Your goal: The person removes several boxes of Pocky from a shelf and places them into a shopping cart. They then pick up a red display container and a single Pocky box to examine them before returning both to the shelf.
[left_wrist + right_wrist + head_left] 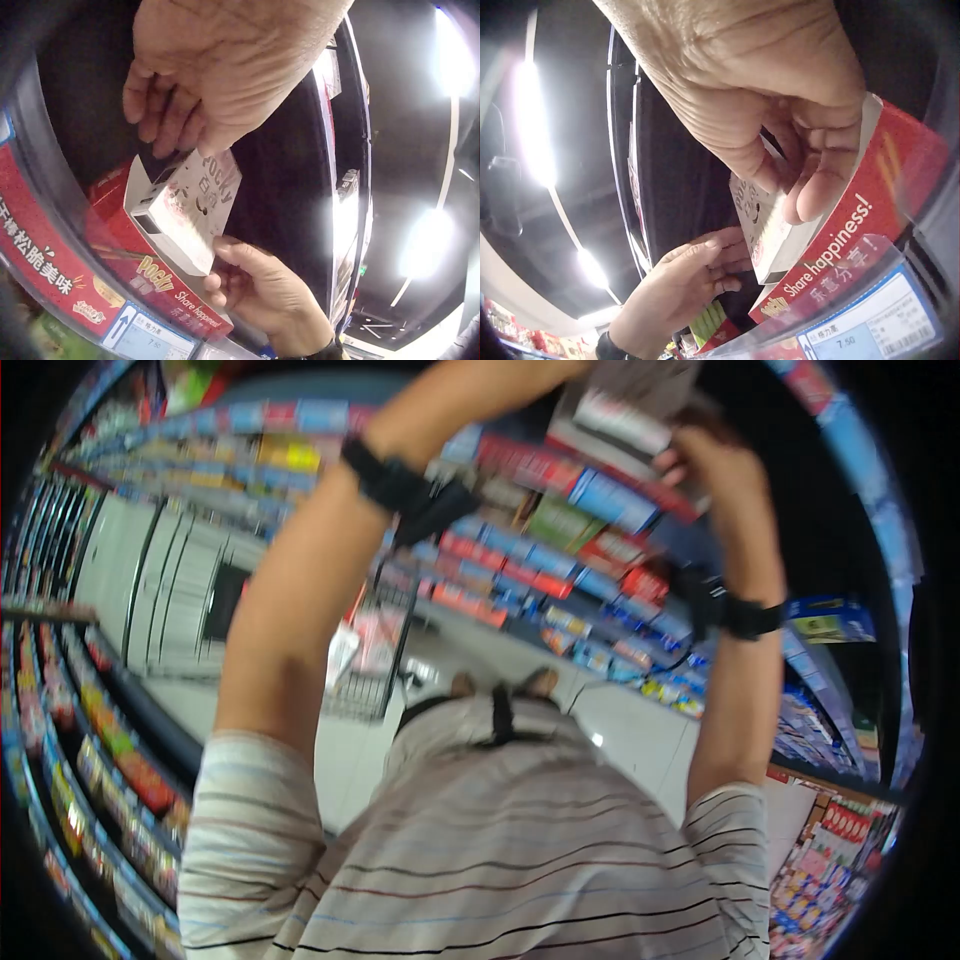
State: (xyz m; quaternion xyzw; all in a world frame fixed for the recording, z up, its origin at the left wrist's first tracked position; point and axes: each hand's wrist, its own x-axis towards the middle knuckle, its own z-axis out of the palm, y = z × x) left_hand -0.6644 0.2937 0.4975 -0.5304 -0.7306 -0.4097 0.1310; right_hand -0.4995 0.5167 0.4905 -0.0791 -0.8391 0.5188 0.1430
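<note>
A white Pocky box [196, 210] [774, 244] stands tilted in a red display carton [169, 289] [855, 225] on a shelf. My right hand [757, 90] [274, 300] pinches one end of the box between thumb and fingers. At the box's other end is my left hand [225, 67] [667, 296], its fingers loosely bent in the left wrist view; whether they touch the box cannot be told. In the head view the right hand [730, 475] is blurred at the top, and the left hand is mostly out of frame.
A price label [146, 337] [874, 319] runs along the shelf edge, below the carton. Packed shelves [560, 575] stand in front, with more shelves [110, 760] at the left. A wire basket or cart [360, 695] stands on the floor near the feet.
</note>
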